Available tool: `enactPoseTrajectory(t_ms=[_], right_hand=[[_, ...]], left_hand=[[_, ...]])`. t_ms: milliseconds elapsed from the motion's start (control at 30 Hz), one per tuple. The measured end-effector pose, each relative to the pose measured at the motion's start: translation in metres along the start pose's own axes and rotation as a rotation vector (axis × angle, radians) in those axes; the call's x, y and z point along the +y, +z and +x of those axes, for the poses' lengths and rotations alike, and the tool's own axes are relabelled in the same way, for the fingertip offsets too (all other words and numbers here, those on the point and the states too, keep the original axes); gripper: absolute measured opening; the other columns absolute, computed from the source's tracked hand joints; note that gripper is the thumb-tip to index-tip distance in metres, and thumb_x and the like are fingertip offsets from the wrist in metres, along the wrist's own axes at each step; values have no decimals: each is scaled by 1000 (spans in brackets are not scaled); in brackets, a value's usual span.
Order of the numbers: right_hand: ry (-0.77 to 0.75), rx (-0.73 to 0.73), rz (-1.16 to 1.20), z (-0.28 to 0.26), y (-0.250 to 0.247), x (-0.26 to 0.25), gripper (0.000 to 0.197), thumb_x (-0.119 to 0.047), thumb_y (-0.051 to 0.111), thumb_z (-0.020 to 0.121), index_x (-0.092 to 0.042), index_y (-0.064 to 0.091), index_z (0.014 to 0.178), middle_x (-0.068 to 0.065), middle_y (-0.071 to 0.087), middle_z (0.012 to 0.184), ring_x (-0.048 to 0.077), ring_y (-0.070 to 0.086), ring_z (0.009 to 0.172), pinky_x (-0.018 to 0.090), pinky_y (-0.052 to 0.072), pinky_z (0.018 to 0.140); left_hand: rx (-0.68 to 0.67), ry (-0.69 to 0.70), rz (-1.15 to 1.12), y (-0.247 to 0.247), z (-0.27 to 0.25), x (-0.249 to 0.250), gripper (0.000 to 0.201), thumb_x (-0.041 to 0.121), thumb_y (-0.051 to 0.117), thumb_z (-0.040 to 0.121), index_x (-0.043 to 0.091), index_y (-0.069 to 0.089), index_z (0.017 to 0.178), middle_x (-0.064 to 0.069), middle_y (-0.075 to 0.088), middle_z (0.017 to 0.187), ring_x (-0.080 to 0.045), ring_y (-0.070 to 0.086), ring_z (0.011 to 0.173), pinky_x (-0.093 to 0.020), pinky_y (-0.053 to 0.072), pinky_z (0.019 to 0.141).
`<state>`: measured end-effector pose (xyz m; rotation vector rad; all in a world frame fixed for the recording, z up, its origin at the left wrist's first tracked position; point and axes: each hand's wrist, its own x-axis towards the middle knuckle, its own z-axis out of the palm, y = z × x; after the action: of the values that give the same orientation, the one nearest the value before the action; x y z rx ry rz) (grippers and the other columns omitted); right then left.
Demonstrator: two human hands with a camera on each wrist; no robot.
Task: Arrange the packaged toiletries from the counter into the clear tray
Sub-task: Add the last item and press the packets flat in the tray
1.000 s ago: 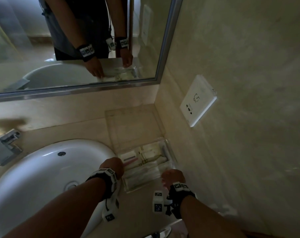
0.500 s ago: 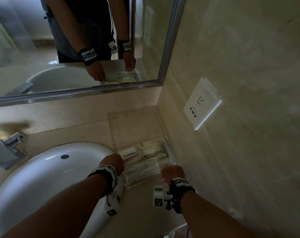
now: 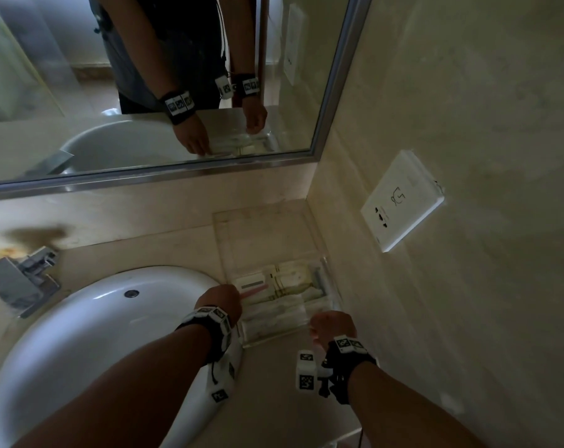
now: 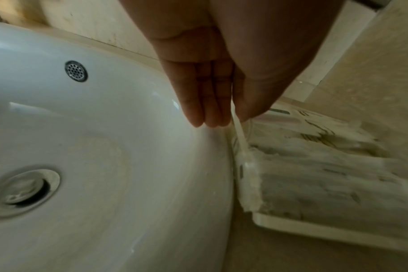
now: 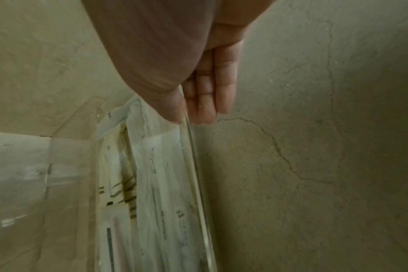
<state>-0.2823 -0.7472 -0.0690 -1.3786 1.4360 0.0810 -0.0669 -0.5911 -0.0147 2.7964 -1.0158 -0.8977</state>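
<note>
My hands stayed put: my left hand [image 3: 221, 300] still pinched the clear tray's [image 3: 276, 338] sink-side wall, my right hand [image 3: 332, 325] its opposite wall, packaged toiletries [image 3: 284, 294] unmoved inside.

1. I see the clear tray [image 3: 276, 337] low in the centre of the head view, flat on the counter, just right of the basin.
2. I see the packaged toiletries [image 3: 284, 289] lying flat inside it: pale wrapped sachets side by side, one with a pink strip at its left end.
</note>
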Motion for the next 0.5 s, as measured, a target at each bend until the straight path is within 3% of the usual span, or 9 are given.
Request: enactPoseTrajectory(t_ms=[167,400,500], right_hand=[[-32,25,30,1,8,-7,11,-12,64,87,-17,70,79,4,71,74,18,69,65,32,61,67],[-39,-1,25,3,10,-25,9,-13,64,89,-16,69,82,4,72,77,19,69,68,35,61,71],[-28,-10,27,3,11,-31,7,-13,64,89,-17,68,84,3,71,77,19,69,69,36,62,72]], left_hand=[[47,-19,-15,-10,0,-2,27,23,46,95,18,65,113,-5,66,113,-24,62,105,-32,49,85],[28,-31,-106,-17,2,-9,28,21,46,94,19,61,117,-6,65,115,-26,61,104,-32,49,85],[22,-56,-182,-16,3,-11,32,21,46,91,24,57,121,-5,65,113,-23,61,95,-27,47,77]])
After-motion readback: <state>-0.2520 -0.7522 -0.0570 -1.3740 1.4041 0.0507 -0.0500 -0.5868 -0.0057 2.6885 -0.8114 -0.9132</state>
